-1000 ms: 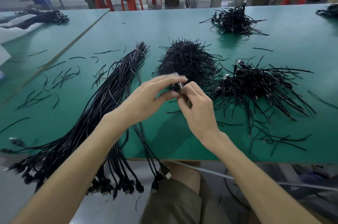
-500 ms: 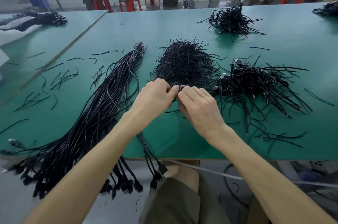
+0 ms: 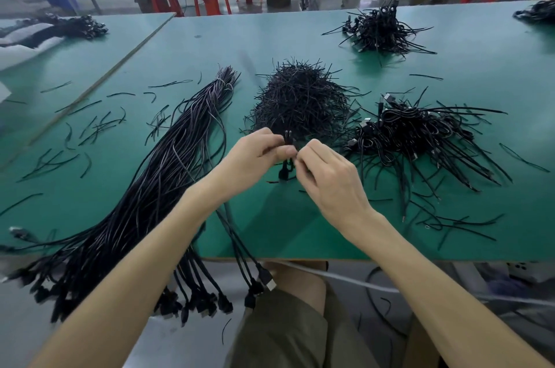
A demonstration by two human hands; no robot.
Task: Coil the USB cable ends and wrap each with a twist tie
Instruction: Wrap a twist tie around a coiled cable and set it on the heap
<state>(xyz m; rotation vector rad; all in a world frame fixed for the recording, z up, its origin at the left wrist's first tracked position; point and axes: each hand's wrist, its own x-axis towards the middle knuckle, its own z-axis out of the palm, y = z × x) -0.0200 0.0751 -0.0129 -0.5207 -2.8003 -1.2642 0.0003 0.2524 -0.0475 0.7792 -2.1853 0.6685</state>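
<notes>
To your left the uncoiled cables (image 3: pixel 156 175) lie in one long sheaf across the green table (image 3: pixel 300 232), glossy and round-jacketed, with their moulded plugs hanging off the near edge. Your left hand (image 3: pixel 255 157) pinches the coiled cable end (image 3: pixel 286 168) between thumb and curled fingers. It is held just above the table, in front of the twist-tie heap (image 3: pixel 300 97), a bristly mound of thin stiff strands. Pin the loops flat there so they cannot spring apart. Two short black tips (image 3: pixel 287 135) stand up above your fingertips; they are probably the tie's ends, but they are too small to be sure. Your right hand (image 3: pixel 327 178) is curled and pinching at the coil's right side. If it has the tie, draw it snug round the waist of the loops and twist close to the cable; the springy jacket will likely push back. Further right the tied cables (image 3: pixel 420 133) sit in a tangled pile of short loops with straight tails splayed out.
</notes>
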